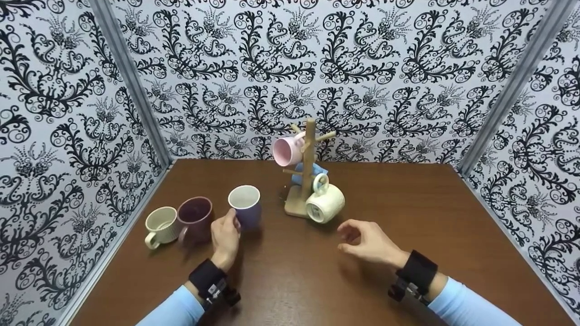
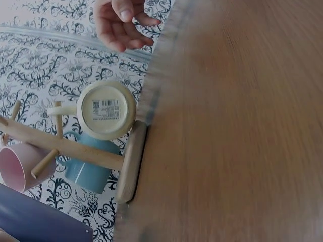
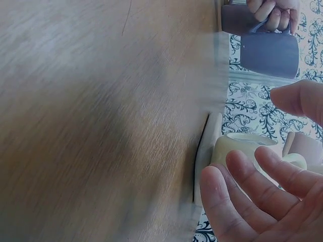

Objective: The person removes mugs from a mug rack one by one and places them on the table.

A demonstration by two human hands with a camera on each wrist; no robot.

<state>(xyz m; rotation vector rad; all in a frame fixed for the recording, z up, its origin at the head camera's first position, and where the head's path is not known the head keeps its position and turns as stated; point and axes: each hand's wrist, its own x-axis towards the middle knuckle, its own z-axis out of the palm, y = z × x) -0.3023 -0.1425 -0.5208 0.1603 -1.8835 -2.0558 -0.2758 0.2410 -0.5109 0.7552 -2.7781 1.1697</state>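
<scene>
My left hand (image 1: 226,233) grips the handle of a purple-blue mug (image 1: 248,213); the right wrist view shows fingers curled round that handle and the mug (image 3: 270,54) raised off the table. My right hand (image 1: 369,240) holds nothing, its fingers loosely bent and apart from the thumb, just in front of a cream mug (image 1: 330,203). That cream mug hangs tilted by its handle on the wooden mug tree (image 1: 309,158), its labelled base facing the left wrist camera. Higher on the tree hangs a pink mug (image 1: 287,151). A light-blue mug (image 2: 90,169) hangs behind the post, partly hidden.
To the left of my left hand, a maroon mug (image 1: 195,222) and a ribbed cream cup (image 1: 161,225) stand upright on the brown table (image 1: 290,280). Patterned walls (image 1: 290,68) enclose the table at the back and both sides.
</scene>
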